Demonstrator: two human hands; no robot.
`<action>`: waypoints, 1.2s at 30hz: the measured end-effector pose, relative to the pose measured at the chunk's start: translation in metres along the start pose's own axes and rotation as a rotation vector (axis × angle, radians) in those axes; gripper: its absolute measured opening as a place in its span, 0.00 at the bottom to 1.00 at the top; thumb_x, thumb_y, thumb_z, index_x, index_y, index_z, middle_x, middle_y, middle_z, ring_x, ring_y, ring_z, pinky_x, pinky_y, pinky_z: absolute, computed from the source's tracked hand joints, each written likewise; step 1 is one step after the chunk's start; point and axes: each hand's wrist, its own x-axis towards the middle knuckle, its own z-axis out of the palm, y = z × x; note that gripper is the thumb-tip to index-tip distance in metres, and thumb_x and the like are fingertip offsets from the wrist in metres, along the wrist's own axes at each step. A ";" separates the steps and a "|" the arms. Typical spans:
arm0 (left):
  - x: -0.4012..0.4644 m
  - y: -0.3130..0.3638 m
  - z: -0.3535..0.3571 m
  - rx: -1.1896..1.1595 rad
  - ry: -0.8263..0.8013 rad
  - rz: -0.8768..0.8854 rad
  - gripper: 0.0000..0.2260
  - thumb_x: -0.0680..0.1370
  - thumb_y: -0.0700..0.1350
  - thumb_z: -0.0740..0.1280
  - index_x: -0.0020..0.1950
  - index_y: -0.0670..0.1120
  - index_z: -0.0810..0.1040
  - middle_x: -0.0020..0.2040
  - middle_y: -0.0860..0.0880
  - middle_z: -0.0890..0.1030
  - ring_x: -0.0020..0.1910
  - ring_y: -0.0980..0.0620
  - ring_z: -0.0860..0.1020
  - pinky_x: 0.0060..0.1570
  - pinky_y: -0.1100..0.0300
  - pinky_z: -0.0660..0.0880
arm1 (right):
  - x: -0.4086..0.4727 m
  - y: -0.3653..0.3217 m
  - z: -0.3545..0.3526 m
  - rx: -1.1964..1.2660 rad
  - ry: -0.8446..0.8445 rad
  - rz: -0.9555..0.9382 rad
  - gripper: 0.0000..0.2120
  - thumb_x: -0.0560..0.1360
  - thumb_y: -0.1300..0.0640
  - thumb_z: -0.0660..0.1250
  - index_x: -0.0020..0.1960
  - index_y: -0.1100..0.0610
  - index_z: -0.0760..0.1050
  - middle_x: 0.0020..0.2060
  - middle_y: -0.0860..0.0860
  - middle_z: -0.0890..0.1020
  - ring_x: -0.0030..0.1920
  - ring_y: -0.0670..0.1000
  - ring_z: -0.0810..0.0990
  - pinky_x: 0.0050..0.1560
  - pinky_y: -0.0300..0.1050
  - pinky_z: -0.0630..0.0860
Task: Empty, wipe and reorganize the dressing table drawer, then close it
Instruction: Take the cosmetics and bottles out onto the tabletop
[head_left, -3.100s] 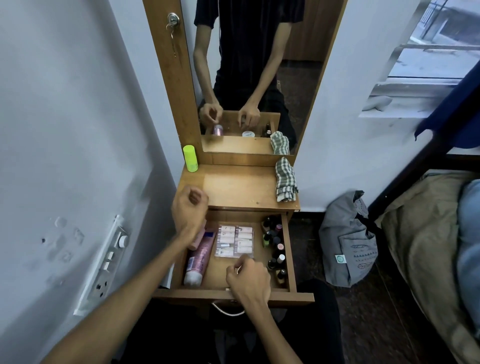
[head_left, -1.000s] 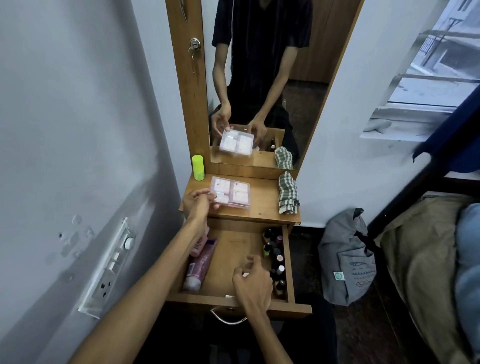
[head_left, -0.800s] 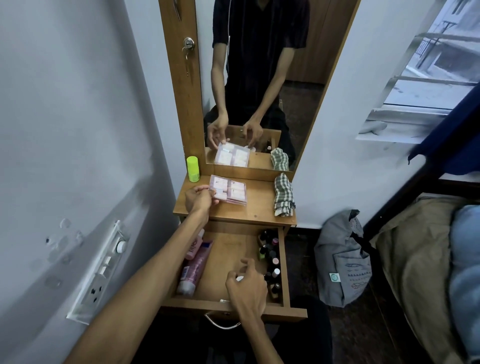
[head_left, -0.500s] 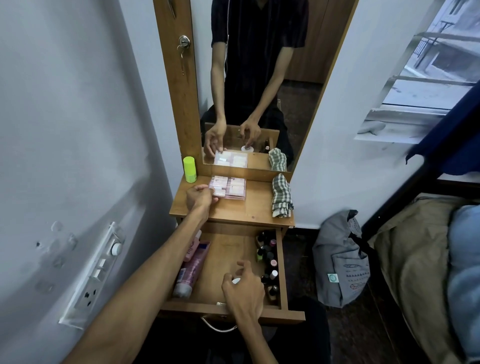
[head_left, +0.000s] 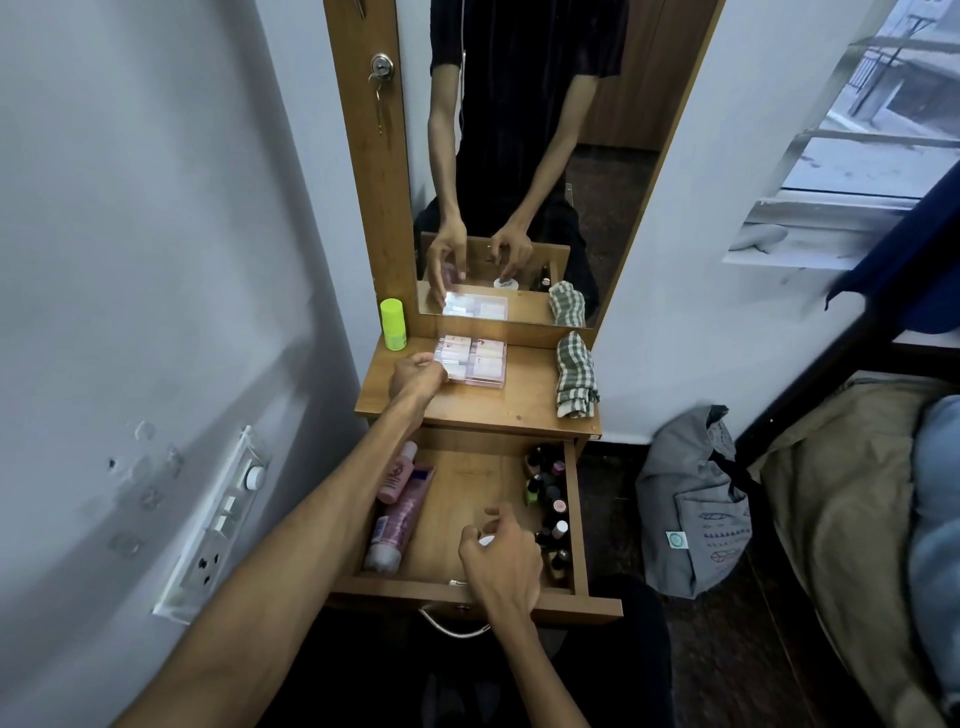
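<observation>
Head view. Your left hand (head_left: 417, 375) pinches the left end of the clear packet box (head_left: 472, 360), which lies flat at the back of the dressing table top (head_left: 498, 405), near its left edge. Green bottle (head_left: 393, 323) upright at the back left corner; checked cloth (head_left: 575, 375) along the right edge. Drawer (head_left: 467, 597) pulled open: pink tubes (head_left: 397, 512) along its left wall, small bottles (head_left: 548, 499) along its right. Your right hand (head_left: 501, 558) is over the drawer's front right, fingers curled round a small white object (head_left: 486, 540).
</observation>
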 end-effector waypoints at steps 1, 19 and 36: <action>-0.001 0.000 -0.001 0.024 -0.017 0.006 0.17 0.72 0.42 0.70 0.61 0.49 0.82 0.57 0.46 0.85 0.56 0.45 0.81 0.57 0.52 0.78 | 0.000 0.000 0.000 -0.001 -0.001 0.001 0.20 0.72 0.47 0.65 0.63 0.49 0.76 0.50 0.46 0.86 0.45 0.46 0.84 0.51 0.47 0.81; -0.076 -0.108 -0.061 0.987 0.147 0.438 0.12 0.75 0.53 0.70 0.46 0.44 0.81 0.48 0.43 0.80 0.49 0.45 0.78 0.46 0.53 0.75 | 0.002 0.009 0.002 -0.029 -0.050 -0.044 0.10 0.76 0.47 0.68 0.54 0.48 0.82 0.36 0.43 0.79 0.38 0.41 0.79 0.45 0.39 0.79; -0.087 -0.125 -0.048 1.359 0.136 0.536 0.18 0.80 0.59 0.62 0.55 0.48 0.83 0.57 0.43 0.79 0.57 0.45 0.75 0.56 0.51 0.69 | 0.002 0.010 0.004 -0.002 -0.070 -0.056 0.09 0.76 0.46 0.67 0.52 0.48 0.82 0.37 0.42 0.80 0.39 0.41 0.81 0.47 0.41 0.82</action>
